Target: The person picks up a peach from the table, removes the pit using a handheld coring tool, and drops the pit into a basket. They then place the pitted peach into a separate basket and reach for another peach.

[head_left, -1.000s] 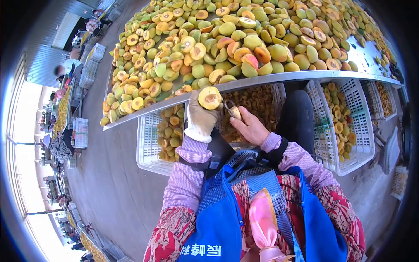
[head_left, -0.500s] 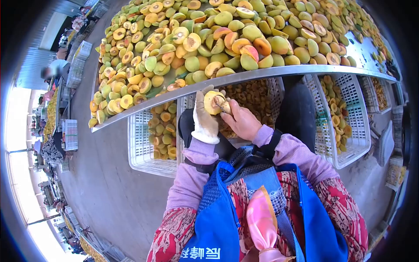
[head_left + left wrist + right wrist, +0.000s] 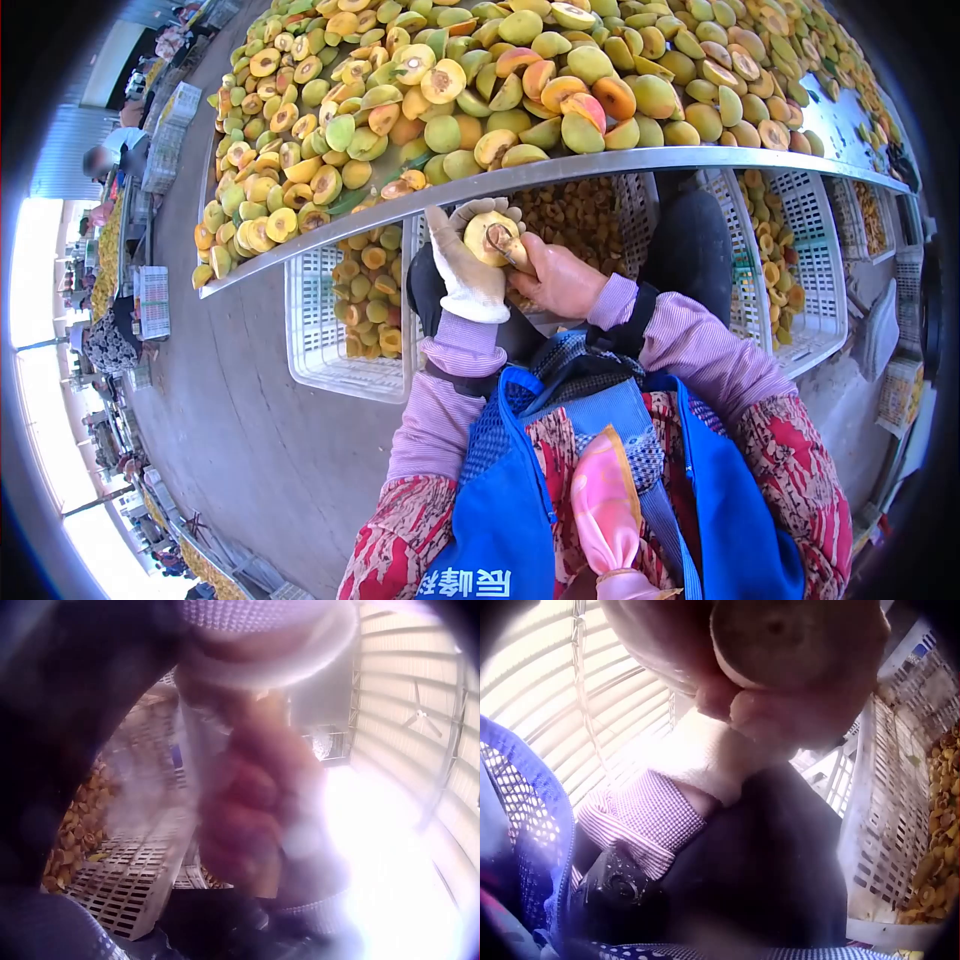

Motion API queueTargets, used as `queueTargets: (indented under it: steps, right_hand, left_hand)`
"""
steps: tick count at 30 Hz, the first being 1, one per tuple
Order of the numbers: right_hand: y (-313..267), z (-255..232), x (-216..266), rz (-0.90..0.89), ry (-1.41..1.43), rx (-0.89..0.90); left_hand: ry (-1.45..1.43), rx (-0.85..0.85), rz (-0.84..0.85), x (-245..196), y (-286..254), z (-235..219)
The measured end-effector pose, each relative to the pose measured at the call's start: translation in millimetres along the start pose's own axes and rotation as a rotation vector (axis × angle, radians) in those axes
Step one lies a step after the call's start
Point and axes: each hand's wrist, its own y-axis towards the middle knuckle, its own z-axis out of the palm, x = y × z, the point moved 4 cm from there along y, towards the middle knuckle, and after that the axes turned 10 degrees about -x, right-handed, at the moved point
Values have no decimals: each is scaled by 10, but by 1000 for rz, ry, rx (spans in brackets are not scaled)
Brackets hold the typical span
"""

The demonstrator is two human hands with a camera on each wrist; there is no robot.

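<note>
A long, bright workshop stretches away to the far left of the fingers, people at other fruit tables along it, and here, just beyond the fingertips, runs the metal rim of a table [image 3: 560, 170] heaped with a pile of yellow-green fruit [image 3: 520, 85], plenty of it halved, cut faces showing. To the action: the left hand [image 3: 466, 270], in a pale work glove, cups a fruit half [image 3: 487, 240], fingers curled around its far side and thumb standing out to the left, cut face turned up. In from the right comes the bare right hand [image 3: 565, 280], fingers closed firmly round the handle of a small tool [image 3: 518, 256] (its blunt, round end pokes out of the fist in the right wrist view). The metal tip is right there at the dark middle of the cut face, between the two hands. Below the fingers, under the table, a white crate [image 3: 297, 345] with fruit halves sits to their left, more fruit pieces [image 3: 570, 222] show behind them, and another white crate [image 3: 822, 290] stands well to their right. The left wrist view is too hazy to separate the fingers.
</note>
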Motion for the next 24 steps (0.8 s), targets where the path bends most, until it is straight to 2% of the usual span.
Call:
queueTargets:
  steps: [1,3,4,7,8,11,12,13,15,16,17,19,20,21,22,23,24]
  right_hand:
    - [18,3,-18,5,-22,26]
    - [30,-13,-70,13,-52,47]
    - [12,4,-94,7,-6,61]
    - [43,-31,-98,-18,-16,96]
    - [37,-34,-101,-29,-66,122]
    - [57,-76,-98,-36,-128,140]
    - [44,-111,-77,-33,-136,135]
    - [-4,-135,-1,153,30,233]
    - [-108,-124,146,515,370,422]
    - [-140,-52,117,578,554,483]
    - [-161,-62,78,571,551,486]
    - [-244,-68,132,705,880,545]
    - [-281,-88,196,707,880,545]
    - [-292,-148,242,630,609,495]
    - [-300,-204,285,552,342,439]
    - [-311,-150,224,557,343,439]
    - [-273,-79,124,476,247,381]
  left_hand:
    - [0,-1,-3,11,6,-30]
    - [213,54,186,11,37,-48]
    - [338,-15,381,2,15,-36]
    - [368,-33,302,18,7,-32]
    - [251,20,116,4,3,-8]
    - [246,67,11,44,64,-25]
    - [265,73,69,37,48,-32]
    - [260,75,65,58,33,-35]
    - [427,236,475,-48,-42,36]
    - [468,263,512,-57,-61,40]
    - [467,262,520,-84,-62,32]
    - [471,397,459,-91,-90,60]
    - [465,360,306,-65,-93,43]
    - [464,364,307,-76,-87,50]
    - [378,324,114,-22,-68,27]
    - [290,279,-79,50,-78,3]
    - [325,241,-4,53,-93,12]
